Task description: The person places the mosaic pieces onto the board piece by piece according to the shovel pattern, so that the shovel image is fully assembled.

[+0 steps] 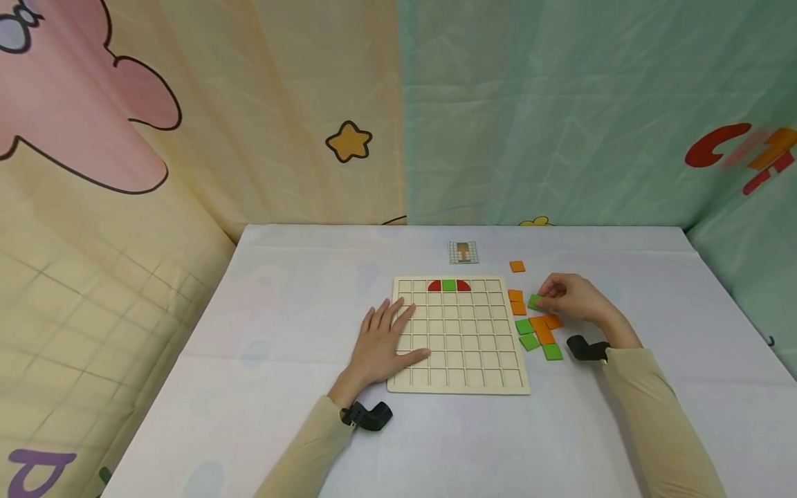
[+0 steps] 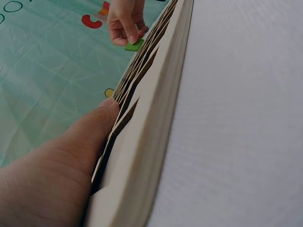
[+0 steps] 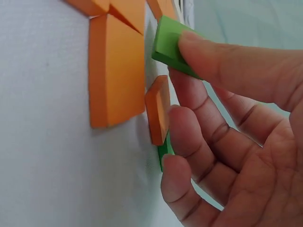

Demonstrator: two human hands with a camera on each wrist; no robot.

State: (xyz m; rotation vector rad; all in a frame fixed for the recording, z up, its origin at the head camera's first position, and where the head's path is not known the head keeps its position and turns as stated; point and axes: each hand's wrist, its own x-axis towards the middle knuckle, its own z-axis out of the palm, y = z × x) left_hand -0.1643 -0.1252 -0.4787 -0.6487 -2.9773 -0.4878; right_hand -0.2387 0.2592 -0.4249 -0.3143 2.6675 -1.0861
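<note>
- Landmark: the grid board [image 1: 472, 360] lies flat on the white table [image 1: 280, 332]. All positions are given from this board.
- Left hand [image 1: 378, 344]: rests over the board's left side, fingers straight and spread. I grip no piece with it; my judgement is that it steadies the board.
- Right hand [image 1: 573, 297]: positioned just right of the board. I pinch one green tile [image 3: 166, 41] between thumb and fingertip; the other fingers curl loosely and hold nothing.
- Done: a left red piece [image 1: 434, 286], a green square [image 1: 449, 285] and a right red piece [image 1: 463, 286] sit side by side in the board's far row. I see no other seated pieces; cells under my left hand cannot be checked.
- Left: the pinched tile is not yet seated. Three loose green tiles [image 1: 530, 342] and several orange tiles [image 1: 544, 335] lie right of the board.
- Small printed card [image 1: 463, 252]: beyond the board's far edge; detail too small to read.
- Stage, as judged: early; loose tiles outnumber seated pieces.
</note>
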